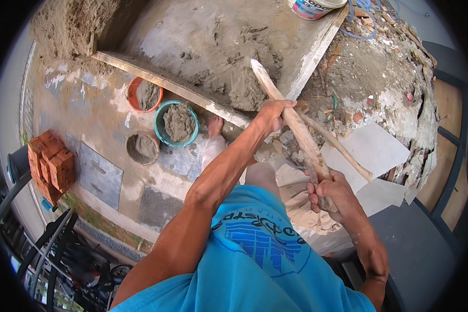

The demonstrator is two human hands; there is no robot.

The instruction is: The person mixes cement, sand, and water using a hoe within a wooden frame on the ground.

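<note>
Both my hands grip a long, rough wooden handle (302, 132) that slants across the view. My left hand (275, 115) is closed around its upper part, beside the corner of a board-edged mixing trough (163, 82). Lower down, my right hand (329, 193) is wrapped around the near end. The handle's far end reaches over a heap of wet mortar (247, 91) in the trough; no tool head can be made out there. Left of my left arm stand a teal bucket (197, 130) heaped with mortar, an orange bucket (130, 95) partly filled and a grey-brown bucket (156, 156) with some mortar.
A second wooden stick (335, 144) lies under the handle, near pale tile sheets (374, 148). Rubble (358, 78) covers the right side. A white printed pail (312, 11) sits at the trough's far edge. Stacked red bricks (52, 167) stand at left. Sand (66, 35) is piled at upper left.
</note>
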